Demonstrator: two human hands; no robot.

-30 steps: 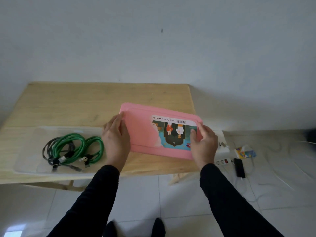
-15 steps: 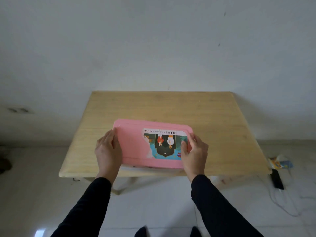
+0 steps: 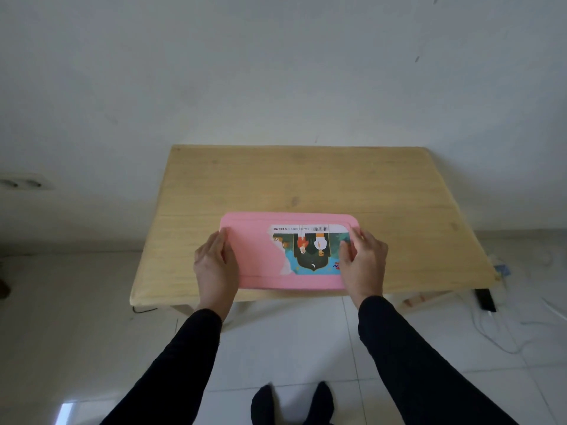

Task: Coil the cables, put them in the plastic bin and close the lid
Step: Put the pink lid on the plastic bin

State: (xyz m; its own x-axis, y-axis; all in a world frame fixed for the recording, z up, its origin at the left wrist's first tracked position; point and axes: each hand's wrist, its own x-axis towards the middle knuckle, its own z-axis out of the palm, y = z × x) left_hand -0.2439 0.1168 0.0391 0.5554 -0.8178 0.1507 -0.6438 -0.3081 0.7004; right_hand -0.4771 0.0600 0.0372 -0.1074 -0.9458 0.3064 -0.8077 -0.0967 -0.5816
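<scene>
A pink rectangular lid (image 3: 254, 253) with a colourful printed label lies flat near the front edge of the wooden table (image 3: 294, 182). It covers the clear plastic bin and the coiled green cables, both hidden beneath it. My left hand (image 3: 214, 265) presses on the lid's left end, fingers flat over its edge. On the right end rests my right hand (image 3: 363, 262), fingers curled over the lid's corner and part of the label.
The table stands against a white wall. A power strip, a black phone (image 3: 484, 299) and white cords (image 3: 497, 335) lie on the tiled floor at the right. A wall socket (image 3: 23, 182) is at the left. My feet (image 3: 291, 403) show below.
Both hands carried the pink lid leftward over the bin with the green cables and lowered it; the cables and bin are now hidden. The camera view shifted left.
</scene>
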